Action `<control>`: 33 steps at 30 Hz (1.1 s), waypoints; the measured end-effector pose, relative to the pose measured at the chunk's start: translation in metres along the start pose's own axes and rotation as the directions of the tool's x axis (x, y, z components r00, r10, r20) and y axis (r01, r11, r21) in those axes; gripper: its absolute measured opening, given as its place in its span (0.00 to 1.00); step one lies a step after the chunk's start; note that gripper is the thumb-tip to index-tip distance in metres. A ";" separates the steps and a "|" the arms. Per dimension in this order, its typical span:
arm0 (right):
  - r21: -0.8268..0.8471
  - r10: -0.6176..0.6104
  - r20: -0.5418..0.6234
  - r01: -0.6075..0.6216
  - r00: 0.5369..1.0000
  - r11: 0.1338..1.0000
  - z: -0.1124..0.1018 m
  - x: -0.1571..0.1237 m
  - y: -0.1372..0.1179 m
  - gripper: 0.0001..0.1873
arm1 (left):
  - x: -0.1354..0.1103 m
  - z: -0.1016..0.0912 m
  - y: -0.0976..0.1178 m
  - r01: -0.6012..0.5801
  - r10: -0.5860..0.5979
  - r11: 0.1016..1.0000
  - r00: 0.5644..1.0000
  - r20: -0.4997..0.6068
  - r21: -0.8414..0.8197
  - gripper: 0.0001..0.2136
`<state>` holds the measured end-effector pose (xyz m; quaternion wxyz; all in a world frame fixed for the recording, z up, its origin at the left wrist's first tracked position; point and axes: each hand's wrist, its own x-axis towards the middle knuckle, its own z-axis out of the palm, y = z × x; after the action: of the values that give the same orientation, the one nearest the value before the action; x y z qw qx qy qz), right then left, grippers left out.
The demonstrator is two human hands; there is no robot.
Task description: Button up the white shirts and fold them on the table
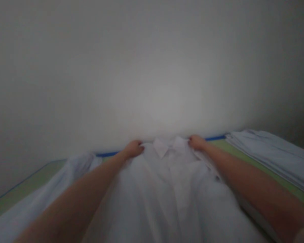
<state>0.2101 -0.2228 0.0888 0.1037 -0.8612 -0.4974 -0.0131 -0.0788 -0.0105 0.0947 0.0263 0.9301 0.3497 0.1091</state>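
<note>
A white collared shirt (pixel 167 189) stretches between my two arms, its collar at the far end near the wall. My left hand (pixel 134 148) is closed on the shirt at the shoulder left of the collar. On the other side of the collar, my right hand (pixel 197 142) grips the opposite shoulder. Both arms reach straight forward. The shirt's front hangs in soft folds towards me, and its lower part runs out of view. The picture is dim and blurred, so single fingers are hard to make out.
Beneath lies a green surface (pixel 231 148) with a blue edge, against a plain pale wall (pixel 152 67). Folded white cloths (pixel 273 152) lie in a stack at the right. Another crumpled white cloth (pixel 66 179) lies at the left.
</note>
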 end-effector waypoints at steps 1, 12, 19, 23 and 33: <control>-0.009 -0.003 -0.022 0.003 1.000 1.000 -0.010 0.003 0.004 0.14 | 0.000 -0.010 -0.002 -0.014 0.013 1.000 1.000 -0.028 -0.005 0.16; -0.183 -0.058 -0.155 0.029 0.986 0.983 -0.065 -0.002 0.001 0.18 | -0.010 -0.075 -0.017 0.131 -0.048 0.957 0.952 -0.303 0.258 0.27; -0.203 -0.013 0.111 0.036 0.994 0.978 -0.017 -0.057 0.010 0.22 | -0.029 -0.021 -0.024 0.157 -0.153 0.950 0.988 -0.036 0.271 0.20; -0.271 -0.025 0.161 0.069 0.987 0.960 -0.020 -0.104 0.035 0.26 | -0.034 -0.020 -0.019 0.075 -0.064 0.964 0.997 -0.050 0.254 0.23; -0.365 0.021 0.232 0.067 0.972 0.929 -0.058 -0.138 0.042 0.16 | -0.045 0.012 0.205 -0.728 0.765 0.640 0.634 0.115 -0.245 0.19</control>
<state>0.1810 -0.3721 0.1208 -0.1195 -0.8549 -0.5048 -0.0073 0.0232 -0.1940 0.1007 0.0967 0.9909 -0.0836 0.0427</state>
